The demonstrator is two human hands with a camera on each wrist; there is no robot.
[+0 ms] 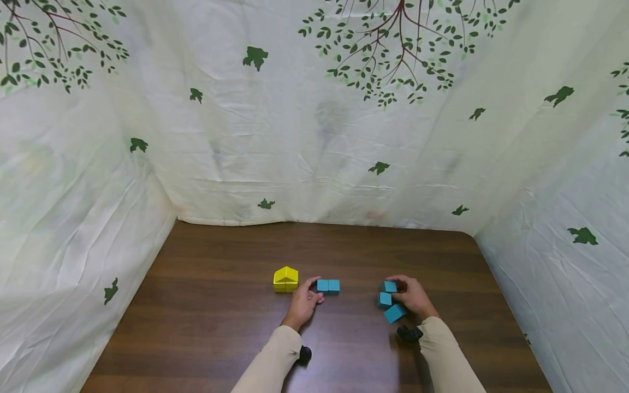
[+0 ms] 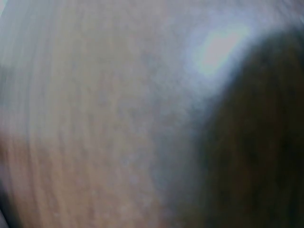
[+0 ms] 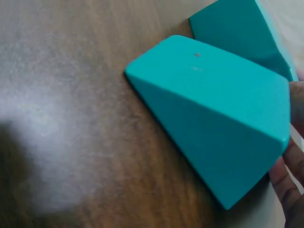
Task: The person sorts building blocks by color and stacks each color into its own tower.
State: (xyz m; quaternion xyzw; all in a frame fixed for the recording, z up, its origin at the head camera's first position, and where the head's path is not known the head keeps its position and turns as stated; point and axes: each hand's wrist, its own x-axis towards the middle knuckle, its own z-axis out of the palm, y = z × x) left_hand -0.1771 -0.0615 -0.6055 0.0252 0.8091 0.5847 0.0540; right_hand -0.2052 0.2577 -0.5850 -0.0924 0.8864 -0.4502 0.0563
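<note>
Two blue blocks (image 1: 328, 286) stand side by side at mid-table, and my left hand (image 1: 301, 307) holds the left one between forefinger and thumb. To its left is a small stack of yellow blocks (image 1: 285, 280) with a peaked top. Farther right, my right hand (image 1: 414, 297) pinches the farthest of three loose blue blocks, the far block (image 1: 389, 286). Nearer me are the middle block (image 1: 385, 299) and a slanted block (image 1: 395, 313). Up close in the right wrist view, a blue block (image 3: 209, 99) shows sloping faces. The left wrist view is blurred.
The brown wooden table (image 1: 221, 327) has white cloth (image 1: 295, 136) with leaf prints hanging behind it and at both sides. A black wrist camera (image 1: 409, 333) sits under the right sleeve, and another (image 1: 305, 355) by the left sleeve.
</note>
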